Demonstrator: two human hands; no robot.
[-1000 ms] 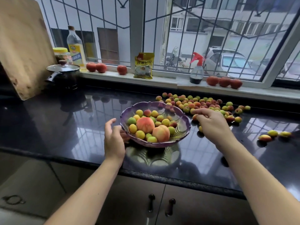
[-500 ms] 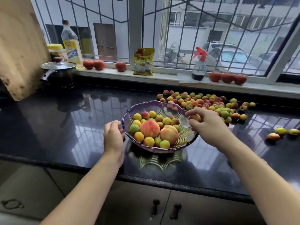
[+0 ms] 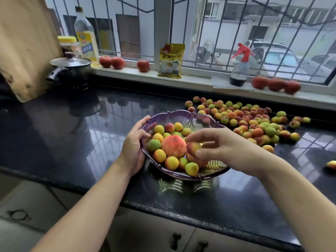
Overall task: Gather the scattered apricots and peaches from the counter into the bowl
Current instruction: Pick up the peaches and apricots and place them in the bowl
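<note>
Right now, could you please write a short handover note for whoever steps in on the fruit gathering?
Left hand grips the rim of the purple bowl, steadying it.
Right hand pinches one small apricot over the bowl, not yet released.
Done: the bowl holds a large peach and many small fruits.
Left: the big pile on the counter to the bowl's right, plus a stray fruit at the far right edge.

purple bowl (image 3: 181,115), yellow-orange apricots (image 3: 254,122), black counter (image 3: 72,142)
</note>
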